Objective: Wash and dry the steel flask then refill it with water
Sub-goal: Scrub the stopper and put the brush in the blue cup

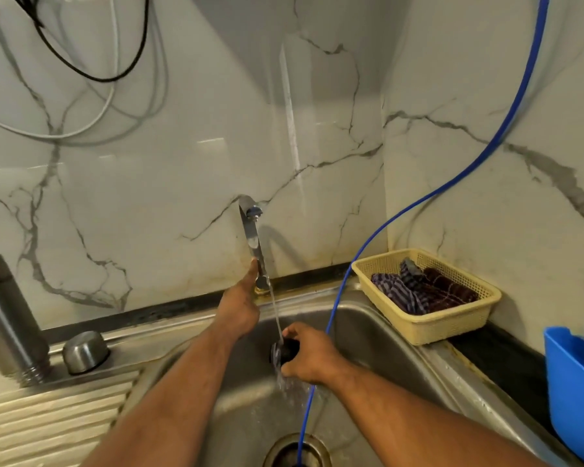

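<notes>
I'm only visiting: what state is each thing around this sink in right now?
tap: running, thin stream.
left hand: thumb against the tap, fingers hidden.
right hand: grips the black stopper under the stream.
steel flask: uncapped, mouth down on the drainboard.
steel cap: mouth down beside the flask.
basket: holds crumpled cloths.
blue hose: runs into the drain.

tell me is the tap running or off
Running. A thin stream falls from the chrome sink tap onto the round black cap the right hand holds, splashing into the steel sink below.
</notes>
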`<action>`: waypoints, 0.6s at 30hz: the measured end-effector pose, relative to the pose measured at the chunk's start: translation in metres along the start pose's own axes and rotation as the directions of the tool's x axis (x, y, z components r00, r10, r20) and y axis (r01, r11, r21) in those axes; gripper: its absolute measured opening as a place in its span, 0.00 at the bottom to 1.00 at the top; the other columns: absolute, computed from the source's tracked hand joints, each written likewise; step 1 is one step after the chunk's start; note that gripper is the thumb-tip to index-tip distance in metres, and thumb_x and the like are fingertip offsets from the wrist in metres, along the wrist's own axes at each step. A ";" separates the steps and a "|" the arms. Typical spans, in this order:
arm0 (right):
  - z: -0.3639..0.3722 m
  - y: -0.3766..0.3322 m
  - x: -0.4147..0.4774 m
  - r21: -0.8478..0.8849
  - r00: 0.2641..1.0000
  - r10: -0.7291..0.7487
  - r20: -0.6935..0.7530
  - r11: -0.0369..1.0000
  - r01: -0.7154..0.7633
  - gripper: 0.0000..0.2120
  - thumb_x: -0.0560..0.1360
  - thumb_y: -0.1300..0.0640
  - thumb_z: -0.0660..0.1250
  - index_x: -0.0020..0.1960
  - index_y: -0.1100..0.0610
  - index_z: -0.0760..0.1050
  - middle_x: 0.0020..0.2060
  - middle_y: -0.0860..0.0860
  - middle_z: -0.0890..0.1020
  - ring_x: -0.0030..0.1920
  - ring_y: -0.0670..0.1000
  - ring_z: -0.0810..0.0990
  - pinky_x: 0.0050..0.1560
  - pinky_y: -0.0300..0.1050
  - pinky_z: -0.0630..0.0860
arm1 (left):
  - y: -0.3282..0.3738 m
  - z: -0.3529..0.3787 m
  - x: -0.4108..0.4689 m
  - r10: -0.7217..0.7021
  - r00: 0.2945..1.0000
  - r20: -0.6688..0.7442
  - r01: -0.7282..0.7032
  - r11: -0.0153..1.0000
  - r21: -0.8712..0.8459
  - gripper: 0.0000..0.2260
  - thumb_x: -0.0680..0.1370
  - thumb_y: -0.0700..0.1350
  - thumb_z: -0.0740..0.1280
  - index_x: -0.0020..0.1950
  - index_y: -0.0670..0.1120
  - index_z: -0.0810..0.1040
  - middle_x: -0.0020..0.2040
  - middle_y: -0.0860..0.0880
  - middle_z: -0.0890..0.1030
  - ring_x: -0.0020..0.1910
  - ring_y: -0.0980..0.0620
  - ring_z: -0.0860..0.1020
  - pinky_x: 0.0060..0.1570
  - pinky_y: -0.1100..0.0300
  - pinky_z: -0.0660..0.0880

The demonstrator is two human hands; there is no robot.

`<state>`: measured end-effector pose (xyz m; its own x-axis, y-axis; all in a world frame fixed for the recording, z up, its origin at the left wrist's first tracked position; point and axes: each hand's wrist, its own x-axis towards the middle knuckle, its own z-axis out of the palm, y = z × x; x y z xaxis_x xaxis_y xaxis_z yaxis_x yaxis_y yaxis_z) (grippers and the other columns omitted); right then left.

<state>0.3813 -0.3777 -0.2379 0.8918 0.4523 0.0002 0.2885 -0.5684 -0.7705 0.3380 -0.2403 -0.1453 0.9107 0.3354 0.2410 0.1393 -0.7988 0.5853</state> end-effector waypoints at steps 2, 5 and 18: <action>-0.003 -0.001 0.000 0.013 1.000 -0.004 -0.017 1.000 0.005 0.32 0.67 0.58 0.80 0.68 0.46 0.73 0.64 0.48 0.79 0.63 0.50 0.79 0.64 0.45 0.79 | -0.001 -0.001 -0.007 0.009 1.000 0.012 -0.010 1.000 0.008 0.44 0.79 0.28 0.60 0.82 0.62 0.44 0.78 0.45 0.66 0.67 0.46 0.75 0.65 0.57 0.73; -0.006 0.000 -0.002 0.049 1.000 -0.007 0.001 0.999 0.007 0.30 0.68 0.58 0.79 0.66 0.46 0.73 0.63 0.48 0.79 0.62 0.49 0.79 0.61 0.44 0.80 | -0.008 0.002 -0.023 0.030 0.998 0.056 -0.034 0.997 0.075 0.49 0.76 0.28 0.64 0.81 0.64 0.40 0.82 0.47 0.59 0.75 0.46 0.67 0.69 0.55 0.70; -0.049 -0.063 -0.058 -0.128 0.982 -0.153 -0.111 0.982 0.139 0.18 0.74 0.33 0.67 0.49 0.47 0.78 0.46 0.46 0.82 0.47 0.47 0.81 0.53 0.51 0.81 | -0.013 -0.034 -0.140 -0.188 0.974 0.126 0.195 0.980 -0.048 0.33 0.79 0.42 0.70 0.81 0.52 0.59 0.74 0.49 0.72 0.47 0.60 0.80 0.39 0.72 0.74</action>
<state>0.3282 -0.4015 -0.1581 0.8703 0.4550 0.1888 0.4515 -0.5834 -0.6751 0.1953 -0.2602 -0.1604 0.9099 0.4140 0.0276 0.2955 -0.6934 0.6572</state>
